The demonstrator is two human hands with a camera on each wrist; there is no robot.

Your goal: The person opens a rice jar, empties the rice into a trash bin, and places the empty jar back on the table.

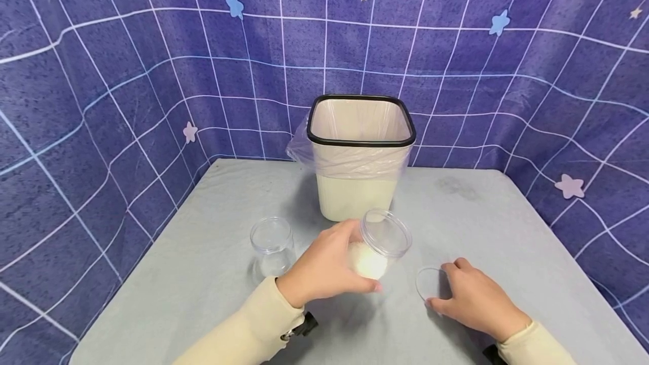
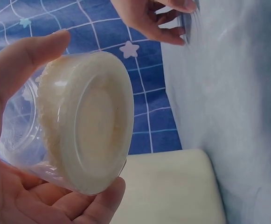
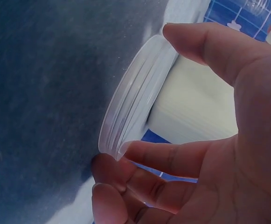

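In the head view my left hand (image 1: 332,266) grips a clear plastic jar (image 1: 387,234) above the table. The jar is tilted, and white grainy contents (image 1: 366,262) lie at its base. Seen from the left wrist, the jar's round bottom (image 2: 100,123) faces the camera, with thumb and fingers curled around its sides. Low over the table, my right hand (image 1: 476,300) holds a clear round lid (image 3: 137,95) by its edge, thumb on one side and fingers on the other. A second clear jar (image 1: 272,241) stands left of my left hand.
Behind my hands stands a cream trash bin (image 1: 355,196) with a black rim and a clear liner bag (image 1: 304,148) folded over it. A grey cloth covers the table (image 1: 203,275). Purple-blue curtains (image 1: 436,49) with grid lines and stars surround it.
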